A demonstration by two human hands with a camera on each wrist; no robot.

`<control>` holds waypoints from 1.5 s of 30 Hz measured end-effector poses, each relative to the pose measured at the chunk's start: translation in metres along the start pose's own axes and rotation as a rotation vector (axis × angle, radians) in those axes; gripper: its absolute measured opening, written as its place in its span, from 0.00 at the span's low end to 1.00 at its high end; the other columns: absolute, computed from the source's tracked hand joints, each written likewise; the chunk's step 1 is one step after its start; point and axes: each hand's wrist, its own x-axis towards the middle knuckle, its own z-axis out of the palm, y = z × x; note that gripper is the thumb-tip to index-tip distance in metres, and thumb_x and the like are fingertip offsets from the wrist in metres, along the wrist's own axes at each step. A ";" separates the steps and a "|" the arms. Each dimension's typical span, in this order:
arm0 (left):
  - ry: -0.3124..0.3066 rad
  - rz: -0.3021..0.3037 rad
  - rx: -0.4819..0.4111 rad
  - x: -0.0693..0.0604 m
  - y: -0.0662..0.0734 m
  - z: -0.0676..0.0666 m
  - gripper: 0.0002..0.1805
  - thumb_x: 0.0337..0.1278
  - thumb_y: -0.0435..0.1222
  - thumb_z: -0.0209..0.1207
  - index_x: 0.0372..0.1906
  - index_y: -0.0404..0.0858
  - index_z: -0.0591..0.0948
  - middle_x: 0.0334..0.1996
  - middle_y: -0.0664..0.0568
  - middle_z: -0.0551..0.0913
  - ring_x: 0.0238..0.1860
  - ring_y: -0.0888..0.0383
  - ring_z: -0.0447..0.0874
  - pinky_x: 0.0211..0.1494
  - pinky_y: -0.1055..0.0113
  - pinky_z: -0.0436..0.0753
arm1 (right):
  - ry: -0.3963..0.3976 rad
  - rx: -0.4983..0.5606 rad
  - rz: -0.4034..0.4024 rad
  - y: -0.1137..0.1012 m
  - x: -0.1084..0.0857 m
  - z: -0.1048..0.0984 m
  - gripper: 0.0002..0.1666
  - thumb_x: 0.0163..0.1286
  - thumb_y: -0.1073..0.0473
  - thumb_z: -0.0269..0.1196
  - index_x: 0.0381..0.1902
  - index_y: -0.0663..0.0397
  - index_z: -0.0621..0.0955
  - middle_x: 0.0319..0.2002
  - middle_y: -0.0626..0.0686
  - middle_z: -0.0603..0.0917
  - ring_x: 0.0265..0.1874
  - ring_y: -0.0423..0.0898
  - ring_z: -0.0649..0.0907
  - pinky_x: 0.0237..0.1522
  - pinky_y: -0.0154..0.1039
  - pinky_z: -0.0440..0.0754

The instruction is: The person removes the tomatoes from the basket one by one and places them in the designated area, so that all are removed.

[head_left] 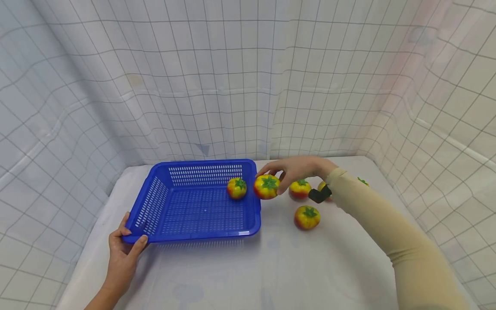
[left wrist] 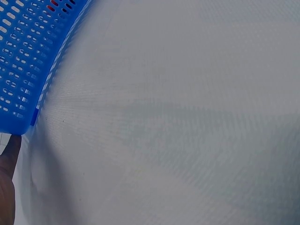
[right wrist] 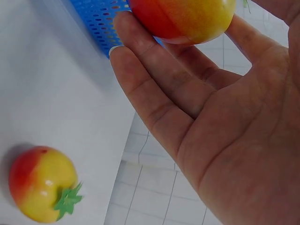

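My left hand (head_left: 123,258) grips the near left corner of a blue plastic basket (head_left: 201,236), thumb on its rim. In the left wrist view only one finger of it shows under the basket's corner. My right hand (head_left: 296,168) holds a yellow and red toy tomato (head_left: 266,187) with a green leafy top, just off the basket's right rim. Its fingers and palm show from below in the right wrist view, with the tomato's smooth underside (right wrist: 187,18) above. One similar tomato (head_left: 237,188) lies inside the basket, against the right side.
Right of the basket, more toy tomatoes rest on the white-covered table: one behind (head_left: 300,190), one nearer (head_left: 307,218), and others partly hidden by my right forearm. A dark strap piece (head_left: 320,195) hangs at the right wrist. Checked white curtains (head_left: 232,86) enclose the table.
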 end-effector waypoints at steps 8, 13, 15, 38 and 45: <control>0.010 0.003 0.012 0.000 0.000 0.001 0.20 0.76 0.24 0.49 0.54 0.49 0.56 0.83 0.55 0.38 0.70 0.56 0.60 0.58 0.78 0.77 | 0.040 0.026 0.048 0.019 -0.024 0.001 0.41 0.61 0.52 0.73 0.70 0.21 0.72 0.70 0.45 0.69 0.67 0.53 0.70 0.65 0.55 0.74; 0.013 0.011 0.009 0.000 0.001 0.002 0.20 0.76 0.24 0.49 0.54 0.49 0.57 0.83 0.55 0.38 0.70 0.56 0.60 0.59 0.79 0.76 | 0.074 0.012 0.078 0.031 -0.037 0.001 0.40 0.61 0.49 0.73 0.68 0.18 0.72 0.68 0.40 0.71 0.70 0.50 0.65 0.69 0.61 0.67; 0.015 0.015 -0.003 0.000 0.001 0.002 0.20 0.76 0.23 0.49 0.54 0.49 0.57 0.82 0.54 0.38 0.70 0.56 0.61 0.59 0.78 0.77 | 0.089 0.011 0.093 0.036 -0.043 0.002 0.39 0.60 0.48 0.74 0.68 0.16 0.72 0.68 0.40 0.71 0.70 0.50 0.65 0.69 0.61 0.66; -0.003 0.008 0.021 0.000 0.000 0.001 0.21 0.76 0.23 0.48 0.55 0.50 0.55 0.82 0.55 0.36 0.71 0.56 0.57 0.59 0.80 0.75 | 0.212 0.098 0.151 0.100 -0.102 0.013 0.40 0.61 0.57 0.71 0.69 0.21 0.73 0.70 0.44 0.71 0.70 0.54 0.67 0.68 0.59 0.68; -0.008 0.003 0.025 0.001 0.000 0.000 0.21 0.77 0.24 0.48 0.55 0.50 0.55 0.83 0.56 0.36 0.71 0.56 0.57 0.58 0.80 0.76 | 0.231 0.158 0.163 0.123 -0.121 0.022 0.40 0.63 0.55 0.72 0.71 0.26 0.72 0.73 0.48 0.68 0.72 0.59 0.64 0.68 0.66 0.65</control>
